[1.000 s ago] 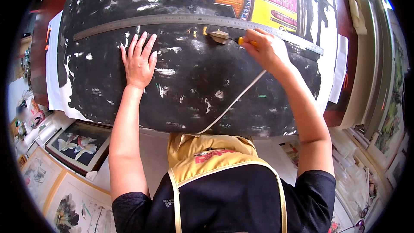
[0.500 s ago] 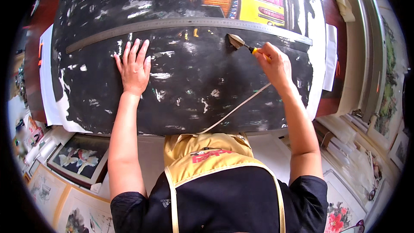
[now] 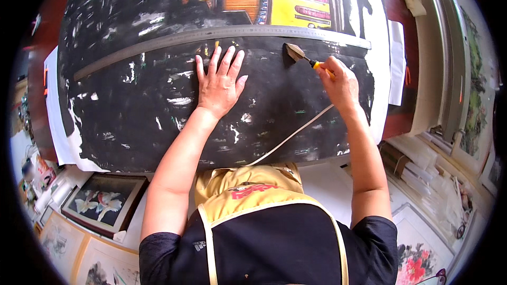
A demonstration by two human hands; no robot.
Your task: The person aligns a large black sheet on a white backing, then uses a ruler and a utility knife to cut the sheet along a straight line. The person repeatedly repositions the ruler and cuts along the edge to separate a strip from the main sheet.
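A large black-painted sheet [image 3: 274, 89] with white and coloured patches lies over the table. Across it runs a long metal ruler [image 3: 174, 40], slightly bowed in this view. My left hand [image 3: 218, 85] is flat on the black paper with spread fingers, its fingertips just below the ruler and holding nothing. My right hand [image 3: 342, 85] is wrapped round the yellow handle of a small electric iron [image 3: 297, 53]. The iron's pointed metal head sits on or just over the black paper, near the ruler's lower edge; contact is hard to tell. A pale cord [image 3: 288, 138] trails from my right hand toward the near edge.
White paper [image 3: 56, 111] sticks out under the sheet on a dark red tabletop [image 3: 406, 100]. A framed picture [image 3: 103, 200] of pale flowers stands low at the left. Rolled papers [image 3: 422, 171] and flower paintings are at the lower right. Yellow apron cloth touches the near edge.
My left hand has slid right along the ruler, toward the middle of the sheet. The iron has moved slightly right relative to the sheet, still in my right hand. The view has shifted a little.
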